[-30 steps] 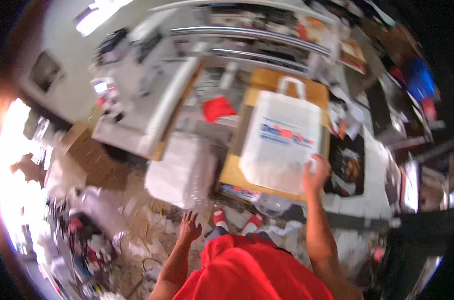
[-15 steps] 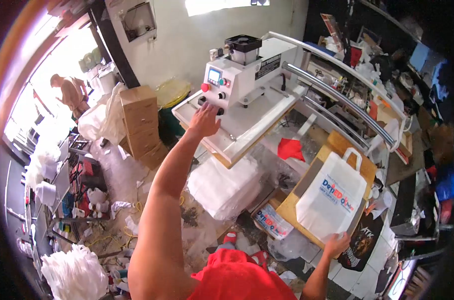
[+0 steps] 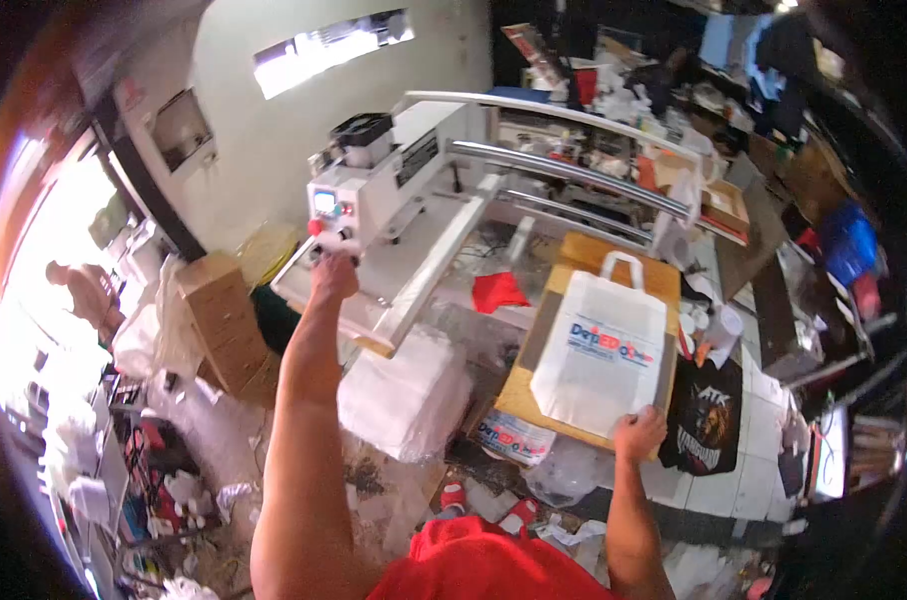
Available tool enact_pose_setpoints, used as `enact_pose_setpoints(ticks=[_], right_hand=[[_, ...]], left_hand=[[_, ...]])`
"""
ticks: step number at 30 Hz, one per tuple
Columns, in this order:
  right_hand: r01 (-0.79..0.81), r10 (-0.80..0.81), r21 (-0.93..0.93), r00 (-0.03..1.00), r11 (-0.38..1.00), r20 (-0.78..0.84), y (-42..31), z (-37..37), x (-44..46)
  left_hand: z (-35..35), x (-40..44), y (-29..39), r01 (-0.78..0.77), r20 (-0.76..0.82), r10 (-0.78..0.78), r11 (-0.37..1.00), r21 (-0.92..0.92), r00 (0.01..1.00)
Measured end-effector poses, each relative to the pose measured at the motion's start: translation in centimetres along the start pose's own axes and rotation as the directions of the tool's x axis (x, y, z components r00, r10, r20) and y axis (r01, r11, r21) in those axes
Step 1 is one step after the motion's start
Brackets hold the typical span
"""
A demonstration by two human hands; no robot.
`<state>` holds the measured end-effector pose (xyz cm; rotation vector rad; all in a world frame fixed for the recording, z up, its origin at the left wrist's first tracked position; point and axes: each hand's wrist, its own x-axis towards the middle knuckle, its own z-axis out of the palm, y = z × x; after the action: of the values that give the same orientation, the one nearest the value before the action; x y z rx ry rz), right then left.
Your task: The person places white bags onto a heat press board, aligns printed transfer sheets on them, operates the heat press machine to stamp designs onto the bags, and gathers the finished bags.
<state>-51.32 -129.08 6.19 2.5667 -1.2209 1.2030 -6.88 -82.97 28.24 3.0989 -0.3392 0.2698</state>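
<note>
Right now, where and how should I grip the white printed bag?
Probably pinch the bag at its near right corner, coming from the near side: it lies flat on the board, its handle points away, and the right hand is at that corner.

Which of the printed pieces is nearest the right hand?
The white bag on the wooden board: the right hand is at its lower edge. The black cloth beside the board and the printed bundle below it have no hand on them.

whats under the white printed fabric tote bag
The white fabric tote bag lies on a flat tan board, and a grey strip shows along the bag's left edge; the surface directly beneath is hidden.
</note>
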Motion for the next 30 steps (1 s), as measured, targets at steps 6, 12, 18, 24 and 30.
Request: enact_pose_setpoints(ticks=[6,12,18,24,30], right_hand=[[-0.025,0.024,0.023,1.0,0.999,0.02,0.6,0.3,-0.4],[-0.071,0.07,0.02,0.996,0.997,0.055,0.4,-0.4,0.2],[-0.062,0.064,0.064,0.998,0.996,-0.017,1.0,-0.4,0.4],[-0.216,0.162,0.349,0.971,0.912,0.177,4.4,-0.8,2.0],[-0.108,0.086,0.526,0.994,0.843,0.065,2.5,-7.0,7.1]], left_hand=[[1.3,-3.2,4.2,-0.151,-0.132,0.156,0.987,0.048,0.979],[0.2,-8.0,11.9,-0.417,-0.237,0.392,0.907,-0.064,0.889],[1.8,-11.4,20.6,-0.686,-0.506,0.509,0.68,-0.261,0.697],[1.0,-16.4,29.2,-0.781,-0.621,0.533,0.582,-0.224,0.575],[0.5,-20.2,35.6,-0.811,-0.628,0.546,0.522,-0.263,0.555]])
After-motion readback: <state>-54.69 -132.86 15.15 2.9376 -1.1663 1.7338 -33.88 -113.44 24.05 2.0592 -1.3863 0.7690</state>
